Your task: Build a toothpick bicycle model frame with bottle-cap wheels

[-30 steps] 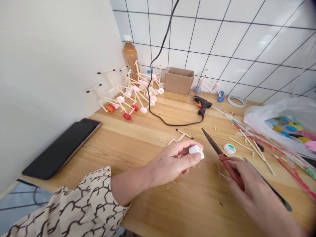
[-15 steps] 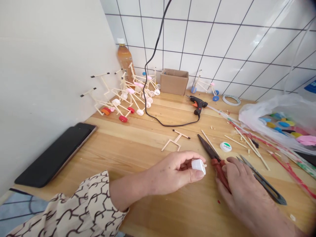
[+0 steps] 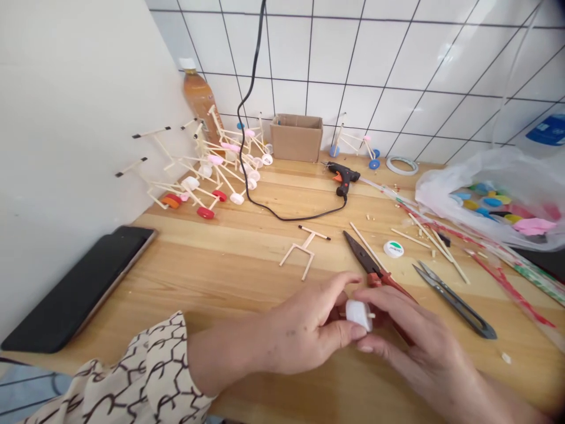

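My left hand (image 3: 304,324) is closed on a white bottle cap (image 3: 357,314), held between thumb and fingers; a thin wooden stick end pokes out of its right side. My right hand (image 3: 415,341) is at the cap's right, thumb and fingers apart around the stick end; whether they touch the cap I cannot tell. Red-handled pliers (image 3: 364,253) lie partly under my right hand. Beyond my left hand lies a small wooden stick frame (image 3: 304,250) with a black-tipped crossbar. A white cap with a green mark (image 3: 393,248) sits right of the pliers.
Thread snips (image 3: 459,303) and loose sticks (image 3: 436,241) lie at right, near a plastic bag (image 3: 441,176) of colourful caps. A glue gun (image 3: 342,175) and its black cord lie behind, before a cardboard box (image 3: 295,138). Stick models (image 3: 212,171) stand at left; a phone (image 3: 75,288) lies nearer.
My right hand has let go of the pliers and come left to the white cap in my left hand. The pliers have stayed on the table. The view has shifted slightly.
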A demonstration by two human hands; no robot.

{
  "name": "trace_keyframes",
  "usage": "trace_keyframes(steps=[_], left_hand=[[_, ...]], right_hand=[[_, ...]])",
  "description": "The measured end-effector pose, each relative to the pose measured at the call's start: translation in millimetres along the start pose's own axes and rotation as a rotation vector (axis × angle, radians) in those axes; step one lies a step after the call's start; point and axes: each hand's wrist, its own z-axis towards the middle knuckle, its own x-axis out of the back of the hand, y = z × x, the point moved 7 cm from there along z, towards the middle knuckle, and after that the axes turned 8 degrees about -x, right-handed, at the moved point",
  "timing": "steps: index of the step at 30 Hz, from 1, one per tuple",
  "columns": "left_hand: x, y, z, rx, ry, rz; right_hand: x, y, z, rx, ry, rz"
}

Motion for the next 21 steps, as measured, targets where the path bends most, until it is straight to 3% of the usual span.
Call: trace_keyframes(steps=[6,11,14,17,21], left_hand=[[4.8,-12,0,0.134,0.033,-0.199],[14.1,-21,0,0.277,0.104,-0.057],[14.8,-22,-1,0.292,0.102,0.033],[13.8,-16,0,0.193,0.106,0.151],[11.4,6,-1,-0.150,0.159,0.411]], right_hand=[[2,4,0,-0.075,-0.042,0.033],[6,3,-1,-0.046,0.012,-0.007],[4,5,-2,-0.038,0.005,-0.009],[3,6,-3,-0.063,0.007,-0.007],[4,2,-5,-0.062,0.039,-0.025]])
